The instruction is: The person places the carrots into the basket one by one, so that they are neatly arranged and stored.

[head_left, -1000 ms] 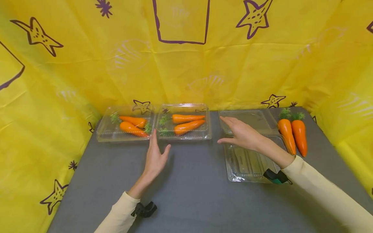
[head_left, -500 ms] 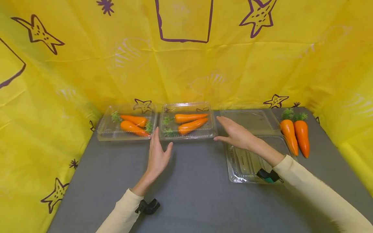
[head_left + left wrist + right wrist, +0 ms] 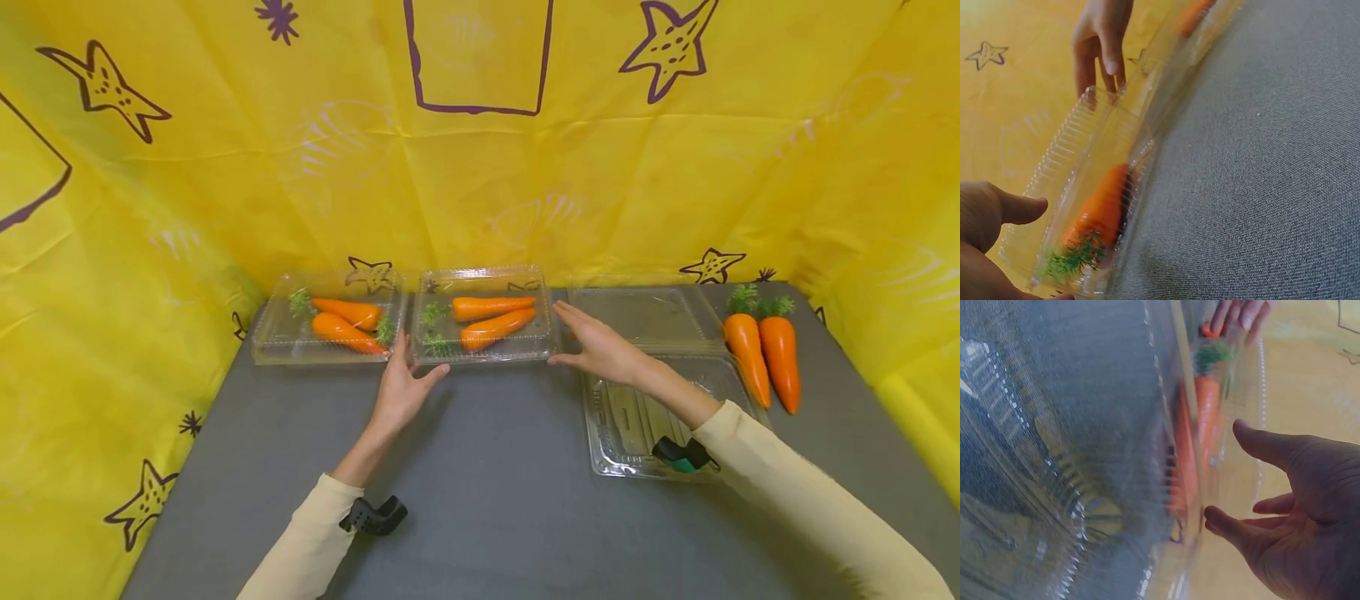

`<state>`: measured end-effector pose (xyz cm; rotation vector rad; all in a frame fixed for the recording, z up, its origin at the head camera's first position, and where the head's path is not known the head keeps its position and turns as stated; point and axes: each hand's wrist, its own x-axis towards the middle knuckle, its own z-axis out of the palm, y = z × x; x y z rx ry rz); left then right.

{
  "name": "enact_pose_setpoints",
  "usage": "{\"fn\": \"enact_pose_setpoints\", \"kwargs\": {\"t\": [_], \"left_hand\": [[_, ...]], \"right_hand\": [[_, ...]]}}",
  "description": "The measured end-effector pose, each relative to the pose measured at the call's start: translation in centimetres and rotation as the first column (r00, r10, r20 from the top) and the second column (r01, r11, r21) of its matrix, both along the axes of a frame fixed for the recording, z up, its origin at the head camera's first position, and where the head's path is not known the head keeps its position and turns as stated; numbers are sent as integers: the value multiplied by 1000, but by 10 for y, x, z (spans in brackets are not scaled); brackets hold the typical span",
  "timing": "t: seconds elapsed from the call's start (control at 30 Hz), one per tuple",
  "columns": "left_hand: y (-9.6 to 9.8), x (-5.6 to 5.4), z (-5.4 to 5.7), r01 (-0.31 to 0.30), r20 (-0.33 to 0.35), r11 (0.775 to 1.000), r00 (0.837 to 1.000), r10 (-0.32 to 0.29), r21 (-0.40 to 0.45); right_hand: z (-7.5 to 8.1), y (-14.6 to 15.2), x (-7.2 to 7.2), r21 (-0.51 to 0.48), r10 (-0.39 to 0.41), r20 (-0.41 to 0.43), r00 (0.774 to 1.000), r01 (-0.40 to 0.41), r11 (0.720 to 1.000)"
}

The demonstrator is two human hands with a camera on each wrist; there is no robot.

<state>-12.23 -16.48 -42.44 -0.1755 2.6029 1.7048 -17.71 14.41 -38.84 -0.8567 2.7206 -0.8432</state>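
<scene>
My left hand point(image 3: 401, 392) reaches, fingers extended and thumb apart, to the left end of a closed clear plastic clamshell container point(image 3: 483, 357). Two orange toy carrots point(image 3: 495, 327) with green tops lie inside it. At its opposite end is my right hand point(image 3: 603, 346), its fingers also extended. In the right wrist view the right thumb and fingers point(image 3: 1272, 447) are spread beside the container. The left wrist view has the left thumb point(image 3: 1022, 208) near the lid; whether either hand touches the plastic is hard to tell.
Another closed clamshell point(image 3: 270, 354) with two carrots stands at the left. To the right lies an open clamshell point(image 3: 611, 458), partly under my right forearm. Two loose carrots point(image 3: 782, 358) lie beside it. A yellow patterned cloth point(image 3: 480, 192) backs the grey table point(image 3: 495, 500).
My right hand has moved left, up to the middle container's right end. That container has shifted slightly right. My left hand stays near its left end.
</scene>
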Motion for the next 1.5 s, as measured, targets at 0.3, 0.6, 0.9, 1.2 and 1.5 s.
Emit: {"fn": "enact_pose_setpoints", "kwargs": {"t": [0.3,0.6,0.9,1.2,1.5], "left_hand": [[-1,-3,-7,-9,35,980,999,2,200],[0,-1,-12,-41,0,950,999,44,308],[0,-7,-12,-27,-10,946,999,32,323],[-4,-11,-22,2,-17,954,1000,3,298],[-6,-12,-26,-6,-17,949,1000,12,317]], "right_hand": [[-13,-8,-2,-55,-13,52,999,16,998],[-21,-11,-2,-199,-49,176,983,84,976],[-22,-15,2,-212,-117,206,972,161,964],[-21,-15,-1,-161,-124,122,985,143,976],[-23,-14,-4,-211,-105,139,985,133,968]]}}
